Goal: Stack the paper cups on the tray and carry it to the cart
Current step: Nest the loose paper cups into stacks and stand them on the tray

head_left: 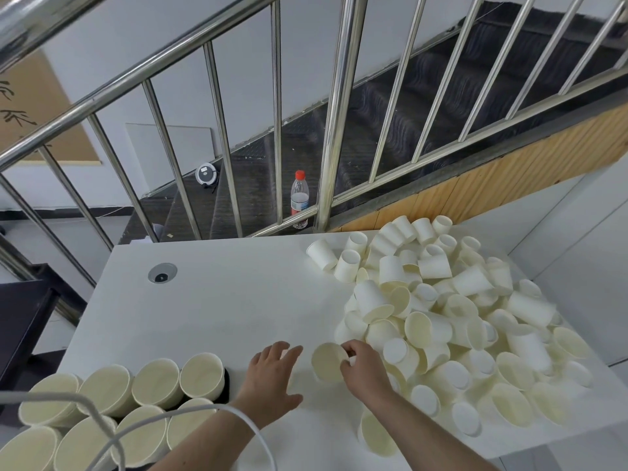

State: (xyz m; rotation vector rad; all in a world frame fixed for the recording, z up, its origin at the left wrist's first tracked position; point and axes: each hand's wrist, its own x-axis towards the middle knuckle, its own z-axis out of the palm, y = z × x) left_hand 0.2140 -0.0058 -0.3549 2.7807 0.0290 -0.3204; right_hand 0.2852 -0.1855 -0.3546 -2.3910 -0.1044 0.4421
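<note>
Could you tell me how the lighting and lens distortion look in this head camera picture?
Head view: wide-angle bending curves the shiny steel stair railing, which carries bright glare; soft, even light casts only faint shadows on the white table; the heap of white paper cups nearly washes out.

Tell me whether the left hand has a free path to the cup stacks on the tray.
Probably yes: the left hand lies open on the table beside the cup stacks, nothing between.

- I see matt cream paper cups, smooth-walled.
- The table looks like smooth, matt white laminate.
- The railing is glossy polished metal.
- The bottle is clear, shiny plastic.
- The stair side panel is grained wood.
</note>
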